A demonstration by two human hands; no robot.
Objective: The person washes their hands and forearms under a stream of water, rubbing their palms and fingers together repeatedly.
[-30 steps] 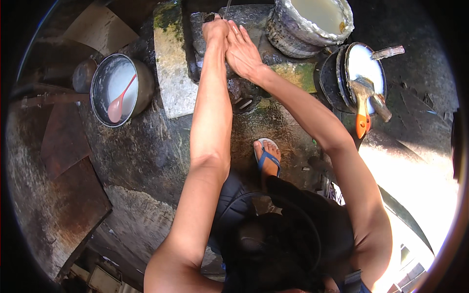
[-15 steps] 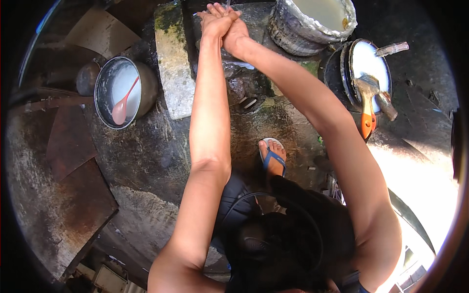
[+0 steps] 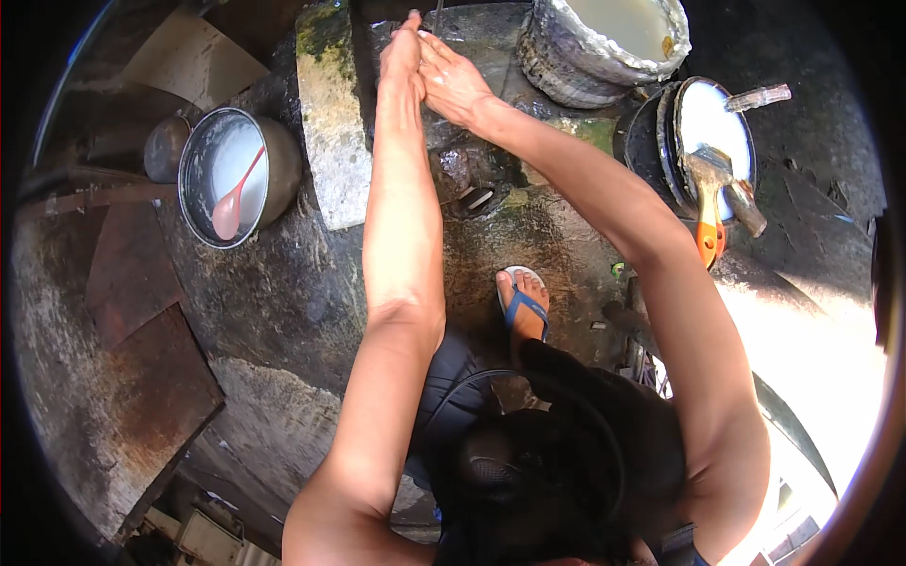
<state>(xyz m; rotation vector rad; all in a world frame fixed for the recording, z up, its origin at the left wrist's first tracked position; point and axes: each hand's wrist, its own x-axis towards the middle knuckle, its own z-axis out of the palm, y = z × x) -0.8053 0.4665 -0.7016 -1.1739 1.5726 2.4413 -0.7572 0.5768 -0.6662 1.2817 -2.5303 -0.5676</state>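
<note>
Both my hands are at the top of the head view, palm against palm with no object seen between them. My left hand [image 3: 401,61] is turned edge-on, thumb pointing away from me, and its fingers look straight but partly hidden. My right hand [image 3: 456,85] lies against it with its fingers stretched out, and its skin looks wet. A thin stream [image 3: 439,13], apparently water, comes down just beyond the fingers. Under the hands is a dark wet stone slab [image 3: 491,28]. To the right of them stands a crusted bucket [image 3: 566,71] holding cloudy liquid.
At left sits a metal pot [image 3: 283,174] of white liquid with a pink spoon [image 3: 229,212]. A paint brush [image 3: 710,203] with an orange handle rests across a bucket of white liquid [image 3: 703,113] at right. A mossy stone block [image 3: 335,141] borders the slab. My sandalled foot [image 3: 525,297] stands below.
My hands have slid against each other: the left has turned edge-on from lying over the right, and the right now shows more of its back and fingers.
</note>
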